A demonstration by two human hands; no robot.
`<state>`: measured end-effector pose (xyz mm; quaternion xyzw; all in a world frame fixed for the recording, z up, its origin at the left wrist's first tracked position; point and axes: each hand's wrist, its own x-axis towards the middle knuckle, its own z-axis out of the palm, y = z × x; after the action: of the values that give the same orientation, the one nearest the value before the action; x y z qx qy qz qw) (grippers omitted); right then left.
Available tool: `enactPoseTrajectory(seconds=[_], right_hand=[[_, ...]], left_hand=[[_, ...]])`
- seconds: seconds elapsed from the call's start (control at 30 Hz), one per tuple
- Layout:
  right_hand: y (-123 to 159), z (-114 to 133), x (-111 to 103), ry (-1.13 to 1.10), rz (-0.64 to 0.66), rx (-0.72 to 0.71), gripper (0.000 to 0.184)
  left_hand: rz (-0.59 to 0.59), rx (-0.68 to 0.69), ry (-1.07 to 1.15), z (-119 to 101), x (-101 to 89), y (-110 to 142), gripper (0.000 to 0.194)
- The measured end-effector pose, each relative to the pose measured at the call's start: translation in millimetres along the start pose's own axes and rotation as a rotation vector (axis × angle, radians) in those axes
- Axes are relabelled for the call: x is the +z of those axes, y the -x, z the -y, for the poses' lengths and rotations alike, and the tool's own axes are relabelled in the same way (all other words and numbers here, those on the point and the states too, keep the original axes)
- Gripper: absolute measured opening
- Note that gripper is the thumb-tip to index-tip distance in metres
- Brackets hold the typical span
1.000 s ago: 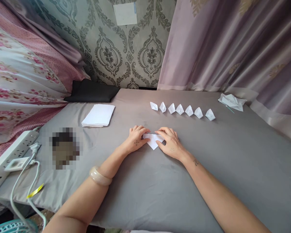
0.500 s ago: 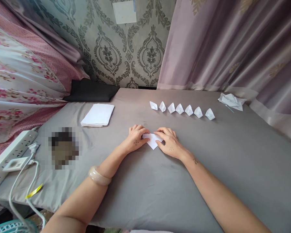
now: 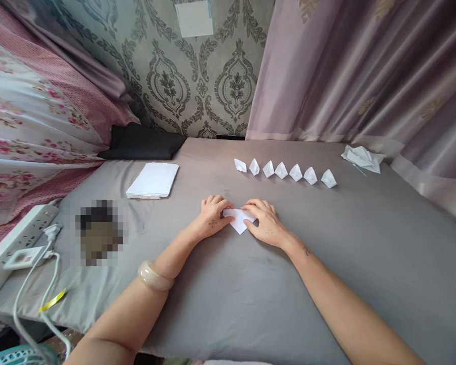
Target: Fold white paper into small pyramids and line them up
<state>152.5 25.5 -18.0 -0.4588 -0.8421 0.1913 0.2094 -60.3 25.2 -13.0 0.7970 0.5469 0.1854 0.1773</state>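
A small folded white paper [image 3: 239, 221] lies on the grey cloth-covered table [image 3: 251, 294], pointing toward me. My left hand [image 3: 212, 217] presses its left edge with curled fingers. On the paper's right side, my right hand [image 3: 265, 221] pinches and presses down with its fingertips. Both hands are closed on the paper. Behind them stands a row of several finished folded paper shapes [image 3: 285, 172]. A stack of white sheets [image 3: 152, 180] lies at the back left.
A black cloth [image 3: 142, 142] lies at the back left corner. Crumpled paper scraps [image 3: 362, 158] sit at the back right by the curtain. A white power strip [image 3: 13, 238] with plug and cable hangs off the left edge. A blurred dark object [image 3: 99, 230] rests left.
The hands stay on the folded paper with only slight finger shifts. The view has drifted a little.
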Motion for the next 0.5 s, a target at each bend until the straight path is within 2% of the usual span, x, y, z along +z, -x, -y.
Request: enactPoseTrajectory(seconds=[0.23, 0.5], right_hand=[[0.2, 0.2, 0.7, -0.026, -0.014, -0.011, 0.027], [0.5, 0.7, 1.0, -0.026, -0.026, -0.035, 0.030]], left_hand=[[0.003, 0.027, 0.015, -1.7, -2.3, 1.0, 0.023], [0.074, -0.003, 0.097, -8.9, -7.5, 1.1, 0.024]])
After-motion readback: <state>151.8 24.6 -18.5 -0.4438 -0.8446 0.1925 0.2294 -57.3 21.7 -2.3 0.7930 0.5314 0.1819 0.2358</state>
